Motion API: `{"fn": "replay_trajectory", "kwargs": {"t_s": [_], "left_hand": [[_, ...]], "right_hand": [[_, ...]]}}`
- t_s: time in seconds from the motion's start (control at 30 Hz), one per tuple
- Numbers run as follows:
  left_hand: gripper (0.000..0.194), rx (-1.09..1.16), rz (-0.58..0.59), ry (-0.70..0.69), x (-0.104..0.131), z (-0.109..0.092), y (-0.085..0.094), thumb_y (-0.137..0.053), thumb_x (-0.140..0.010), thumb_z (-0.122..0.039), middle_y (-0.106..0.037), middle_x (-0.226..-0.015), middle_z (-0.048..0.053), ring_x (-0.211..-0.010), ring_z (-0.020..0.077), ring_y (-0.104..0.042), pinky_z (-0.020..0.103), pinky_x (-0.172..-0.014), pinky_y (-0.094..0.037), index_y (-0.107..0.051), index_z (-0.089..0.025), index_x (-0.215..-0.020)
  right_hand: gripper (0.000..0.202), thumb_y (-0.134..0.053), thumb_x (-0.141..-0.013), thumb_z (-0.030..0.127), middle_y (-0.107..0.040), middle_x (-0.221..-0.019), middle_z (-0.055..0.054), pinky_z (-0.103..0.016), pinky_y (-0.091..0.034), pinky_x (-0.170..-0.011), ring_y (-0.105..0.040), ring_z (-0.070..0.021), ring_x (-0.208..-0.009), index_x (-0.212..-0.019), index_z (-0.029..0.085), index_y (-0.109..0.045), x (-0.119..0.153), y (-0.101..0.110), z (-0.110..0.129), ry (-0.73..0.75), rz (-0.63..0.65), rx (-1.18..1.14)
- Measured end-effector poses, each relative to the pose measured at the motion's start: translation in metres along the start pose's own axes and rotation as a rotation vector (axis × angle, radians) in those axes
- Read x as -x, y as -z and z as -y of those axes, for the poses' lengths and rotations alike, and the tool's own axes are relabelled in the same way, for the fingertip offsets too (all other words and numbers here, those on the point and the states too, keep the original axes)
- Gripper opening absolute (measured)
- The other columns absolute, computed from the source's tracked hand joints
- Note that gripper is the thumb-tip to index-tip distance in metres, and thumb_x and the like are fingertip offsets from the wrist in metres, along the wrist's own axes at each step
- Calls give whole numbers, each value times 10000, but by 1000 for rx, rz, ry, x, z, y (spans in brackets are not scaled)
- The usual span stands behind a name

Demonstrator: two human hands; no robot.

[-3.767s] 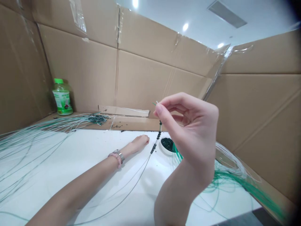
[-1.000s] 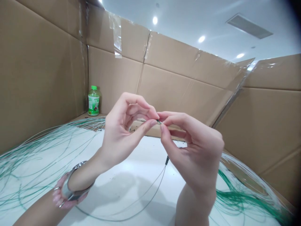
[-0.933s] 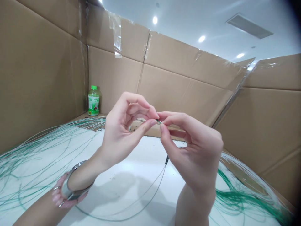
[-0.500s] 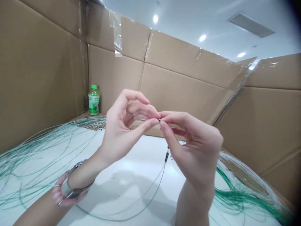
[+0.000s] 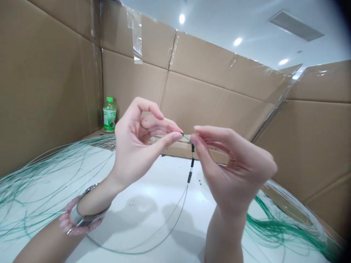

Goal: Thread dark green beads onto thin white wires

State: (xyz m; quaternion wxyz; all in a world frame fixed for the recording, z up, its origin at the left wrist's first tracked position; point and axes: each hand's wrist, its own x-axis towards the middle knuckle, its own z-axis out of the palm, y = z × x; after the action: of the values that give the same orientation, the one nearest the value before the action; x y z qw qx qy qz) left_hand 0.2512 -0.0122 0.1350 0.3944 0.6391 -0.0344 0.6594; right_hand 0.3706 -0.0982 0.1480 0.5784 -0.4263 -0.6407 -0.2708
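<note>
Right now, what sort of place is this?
Likely a makeshift work booth: taped cardboard walls behind and beside a white table, with green strands spread on it.

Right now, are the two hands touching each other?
Apart: the head view shows a gap between the left hand and right hand, bridged by green strand.

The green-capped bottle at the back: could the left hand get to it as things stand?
Probably not straight away: the left hand is pinching at a green strand, and the bottle stands farther back by the cardboard wall, beyond the loose wires.
</note>
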Motion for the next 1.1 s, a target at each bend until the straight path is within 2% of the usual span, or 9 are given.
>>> {"fn": "replay_trajectory", "kwargs": {"t_s": [0.1, 0.23, 0.43, 0.7, 0.87, 0.97, 1.1], "left_hand": [[314, -25, -18, -20, 0, 0, -1, -707, -720, -57, -703, -745, -39, -660, 83, -673, 159, -585, -497, -460, -193, -858], [311, -69, -26, -28, 1, 1, -2, -705, -726, -86, -696, -735, -39, -649, 109, -681, 193, -572, -523, -452, -213, -854], [316, -66, -29, -48, 1, 0, -3, -705, -722, -75, -691, -734, -28, -667, 110, -682, 190, -589, -527, -447, -206, -849], [314, -42, -37, -30, 1, 0, -4, -712, -705, -68, -685, -730, -28, -671, 130, -692, 206, -611, -532, -461, -199, -841], [341, -96, -48, -69, 3, 1, -4, -727, -667, -29, -676, -727, -38, -724, 135, -690, 224, -684, -544, -485, -195, -841], [335, -155, -15, -104, 3, 2, -4, -716, -675, -25, -672, -729, -36, -735, 140, -687, 238, -694, -554, -497, -188, -869], [332, -210, 13, -99, 2, 4, -1, -712, -693, -44, -687, -736, -43, -740, 148, -691, 259, -701, -557, -497, -199, -893]], "right_hand": [[208, -653, -747, 39, -668, -724, 50, -219, -541, -635, -606, -81, -640, -819, 234, -643, -1, -1, 0, 93, -49, 30], [175, -623, -752, 23, -631, -639, 21, -225, -489, -528, -560, -85, -566, -719, 193, -641, -2, -2, 2, 163, -26, 61], [136, -622, -739, 17, -625, -640, -8, -219, -489, -536, -546, -81, -571, -702, 145, -653, -3, -2, 3, 139, 31, 90], [142, -620, -745, 29, -620, -643, 0, -218, -482, -540, -539, -82, -572, -708, 164, -645, -2, -3, 1, 127, 46, 72], [123, -605, -770, 40, -623, -680, -14, -231, -463, -536, -539, -90, -595, -730, 148, -649, -1, -1, 1, 121, 89, 119], [135, -593, -785, 37, -626, -692, -18, -234, -455, -545, -543, -91, -607, -723, 144, -646, -1, -1, 0, 135, 132, 155], [134, -609, -785, 40, -639, -700, 2, -216, -487, -577, -566, -85, -623, -748, 163, -645, -2, -2, -6, 118, 143, 99]]}}
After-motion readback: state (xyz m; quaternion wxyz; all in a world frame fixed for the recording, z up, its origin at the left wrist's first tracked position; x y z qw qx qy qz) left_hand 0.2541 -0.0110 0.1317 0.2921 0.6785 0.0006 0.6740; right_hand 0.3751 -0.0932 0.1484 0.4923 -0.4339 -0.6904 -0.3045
